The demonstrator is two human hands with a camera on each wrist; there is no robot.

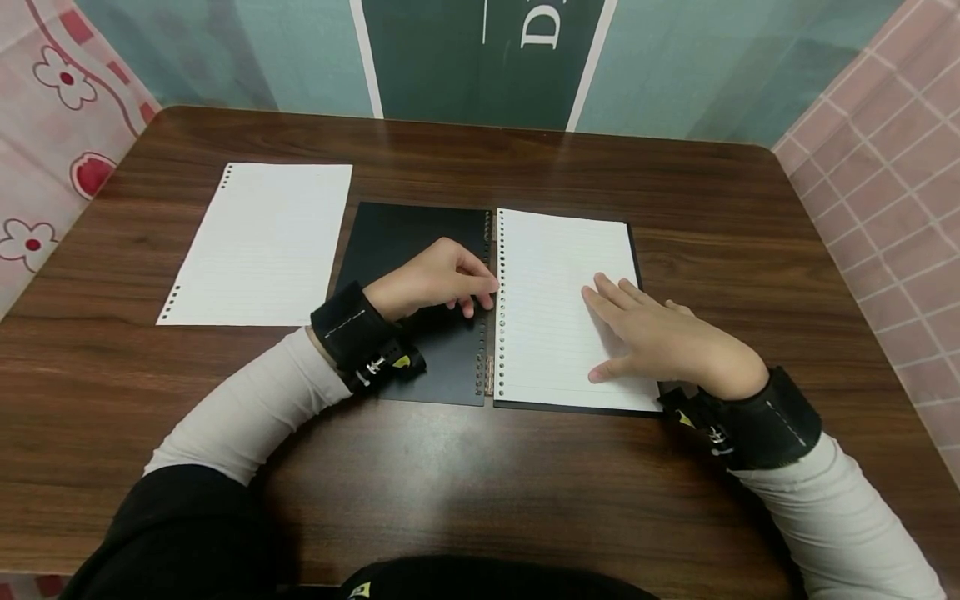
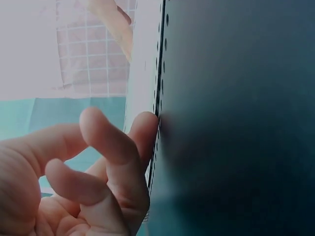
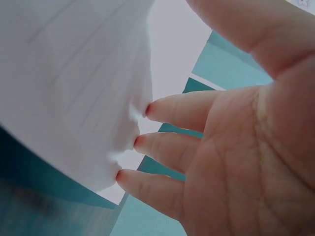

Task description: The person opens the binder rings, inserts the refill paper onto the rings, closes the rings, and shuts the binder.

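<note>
A black loose-leaf binder (image 1: 420,225) lies open flat on the table, with a row of small rings along each side of its spine. Lined, punched white paper (image 1: 555,250) covers its right half, its holes along the spine. My left hand (image 1: 442,279) has its fingers bent over the spine; one fingertip (image 2: 145,123) touches the punched edge, while the thumb tip is partly hidden in the left wrist view. Whether it pinches anything I cannot tell. On the paper's right part, my right hand (image 1: 648,333) rests with fingers spread, its fingertips (image 3: 147,109) pressing the sheet.
A loose punched sheet (image 1: 258,242) lies on the brown wooden table (image 1: 450,467), left of the binder. Behind the table hangs a teal backdrop (image 1: 292,58). Pink tiled (image 1: 892,183) and flowered surfaces (image 1: 60,158) flank its right and left sides.
</note>
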